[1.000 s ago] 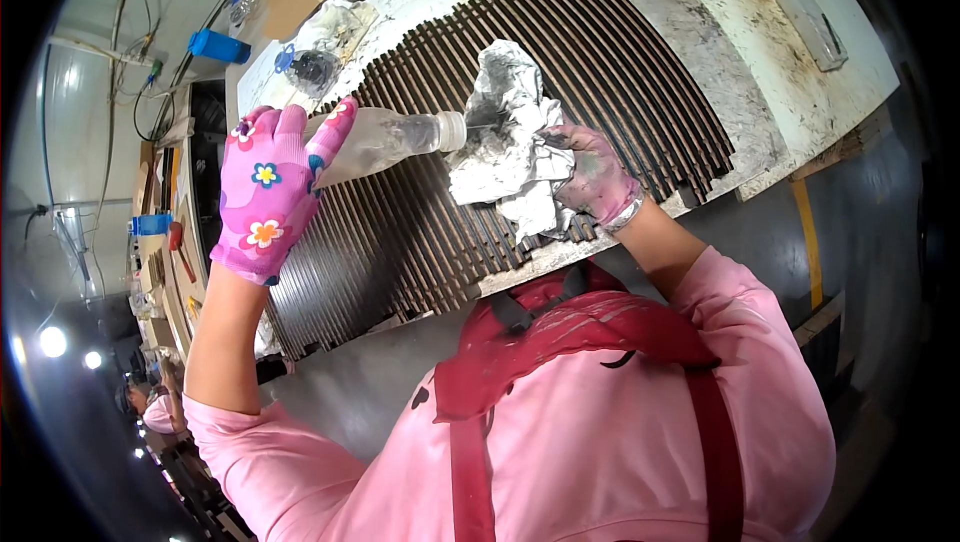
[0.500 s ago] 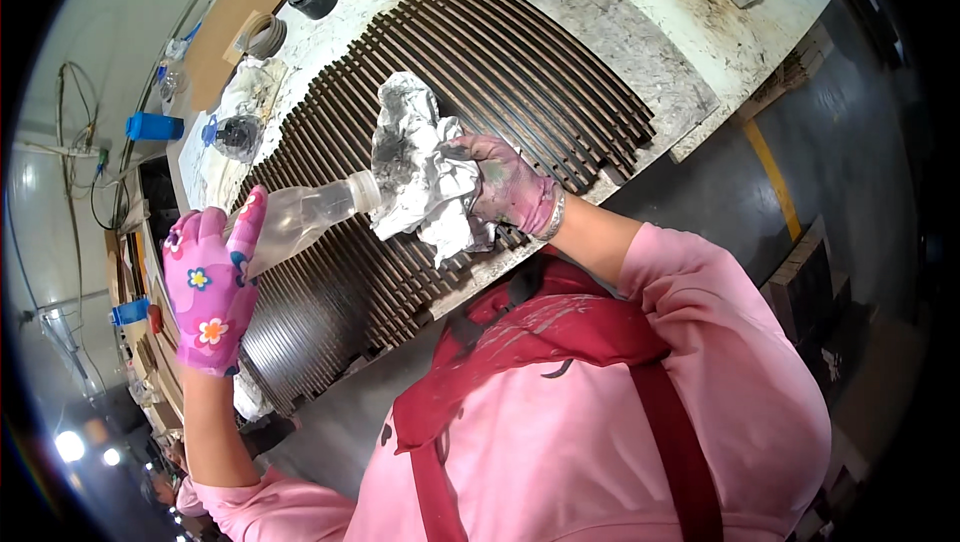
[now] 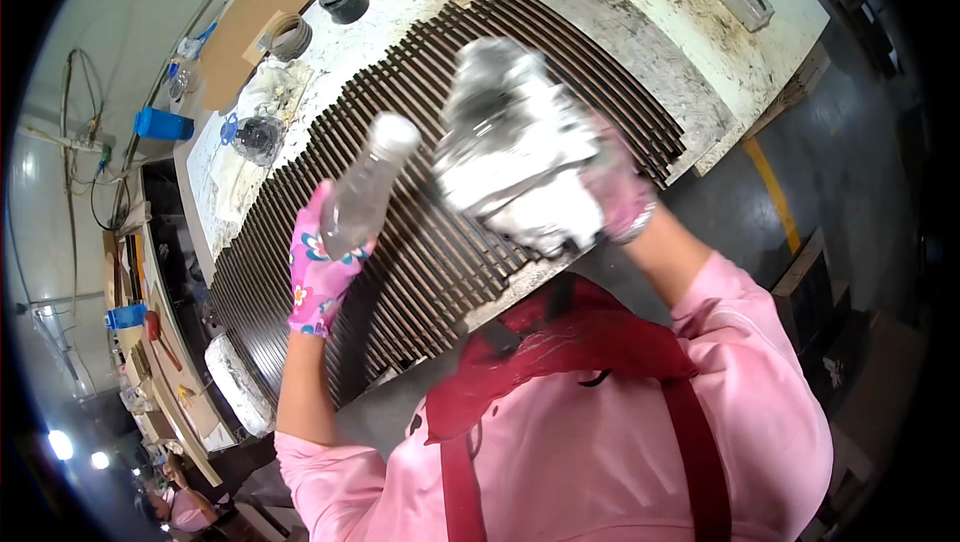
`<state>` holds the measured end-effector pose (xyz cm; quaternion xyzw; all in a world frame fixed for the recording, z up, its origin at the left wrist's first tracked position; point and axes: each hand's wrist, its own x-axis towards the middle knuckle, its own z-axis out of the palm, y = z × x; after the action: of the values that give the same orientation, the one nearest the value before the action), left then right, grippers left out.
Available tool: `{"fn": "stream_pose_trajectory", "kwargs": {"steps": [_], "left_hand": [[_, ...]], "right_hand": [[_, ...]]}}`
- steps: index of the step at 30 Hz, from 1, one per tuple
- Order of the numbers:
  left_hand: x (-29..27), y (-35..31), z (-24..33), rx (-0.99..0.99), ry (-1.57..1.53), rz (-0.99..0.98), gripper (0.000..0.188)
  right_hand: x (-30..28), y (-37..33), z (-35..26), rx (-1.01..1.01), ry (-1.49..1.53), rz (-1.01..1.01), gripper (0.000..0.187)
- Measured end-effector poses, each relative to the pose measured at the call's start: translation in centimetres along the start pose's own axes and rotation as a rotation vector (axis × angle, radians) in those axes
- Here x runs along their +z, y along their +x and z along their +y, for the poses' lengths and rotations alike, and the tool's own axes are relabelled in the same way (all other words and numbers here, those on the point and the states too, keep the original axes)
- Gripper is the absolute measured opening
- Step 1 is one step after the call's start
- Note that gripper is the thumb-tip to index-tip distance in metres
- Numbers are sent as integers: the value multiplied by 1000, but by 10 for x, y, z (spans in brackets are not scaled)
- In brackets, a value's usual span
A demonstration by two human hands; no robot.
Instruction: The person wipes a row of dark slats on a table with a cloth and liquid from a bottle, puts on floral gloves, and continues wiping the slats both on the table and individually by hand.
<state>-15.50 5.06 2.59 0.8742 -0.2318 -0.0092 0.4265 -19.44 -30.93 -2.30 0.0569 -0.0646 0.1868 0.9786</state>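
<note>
Over dark strips [image 3: 430, 242], left fingers [image 3: 314, 214] wrap a bottle [image 3: 362, 192]; right fingers [image 3: 612, 164] clutch cloth [image 3: 520, 147].

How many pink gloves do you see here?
2: one on the left hand, which holds a clear bottle, and one, blurred, on the right hand, which holds a crumpled white cloth. Others could be hidden in the background.

The flower-gloved left hand [image 3: 332, 267] holds a clear plastic bottle [image 3: 360, 197] with white cap, and the right hand [image 3: 618, 190] holds a crumpled, black-stained white rag [image 3: 545, 157] above many dark narrow strips [image 3: 425, 267].
</note>
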Motion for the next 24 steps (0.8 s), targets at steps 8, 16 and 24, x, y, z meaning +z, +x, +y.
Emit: {"fn": "stream_pose_trajectory", "kwargs": {"steps": [8,16,24], "left_hand": [[10,17,-50,-219,-392,566,73],[32,-26,-21,-259,-141,689,83],[194,78,124,243,77,-277,36]], "right_hand": [[78,-65,-181,-780,-1374,103,34],[74,9,-238,-580,-1745,-28,34],[80,98,-163,-54,-2284,184,24]]}}
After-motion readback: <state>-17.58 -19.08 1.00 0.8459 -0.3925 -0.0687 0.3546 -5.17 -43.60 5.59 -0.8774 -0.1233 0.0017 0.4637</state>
